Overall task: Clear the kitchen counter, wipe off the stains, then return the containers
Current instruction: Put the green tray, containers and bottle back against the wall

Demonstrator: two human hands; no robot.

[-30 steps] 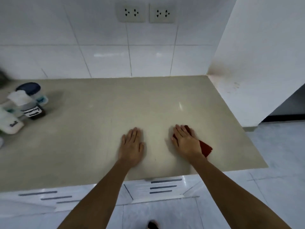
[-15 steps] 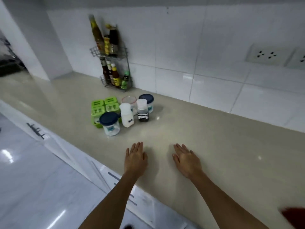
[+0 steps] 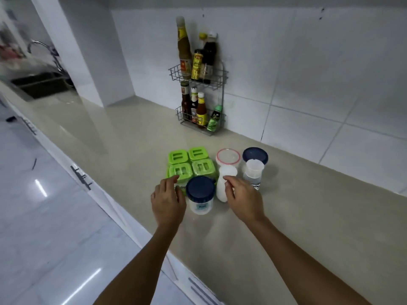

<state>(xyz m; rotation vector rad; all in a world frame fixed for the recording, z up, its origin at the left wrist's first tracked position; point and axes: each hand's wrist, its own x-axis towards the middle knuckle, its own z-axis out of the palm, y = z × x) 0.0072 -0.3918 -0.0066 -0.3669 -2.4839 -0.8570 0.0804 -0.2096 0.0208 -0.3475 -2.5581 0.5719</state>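
A cluster of containers stands on the beige counter [image 3: 308, 216]: a block of green-lidded boxes [image 3: 189, 165], a blue-lidded jar [image 3: 200, 195] in front, a white salt bottle [image 3: 224, 183], a clear red-rimmed tub [image 3: 228, 157], a small dark-labelled bottle [image 3: 254, 175] and another blue-lidded jar [image 3: 255, 155] behind. My left hand [image 3: 168, 199] hovers at the left of the front jar, fingertips by the green boxes. My right hand [image 3: 243, 198] is at the white bottle with fingers loosely bent. Neither hand grips anything.
A wire rack [image 3: 201, 102] of sauce bottles stands against the tiled wall behind the containers. A sink with a tap [image 3: 41, 82] lies far left past a white pillar [image 3: 72, 51]. Cabinet drawers with handles [image 3: 82, 178] run below the counter edge.
The view has swung left from the counter's right end. My right hand left the red cloth, which is now out of sight. Both hands lifted off the counter and moved up to the containers.
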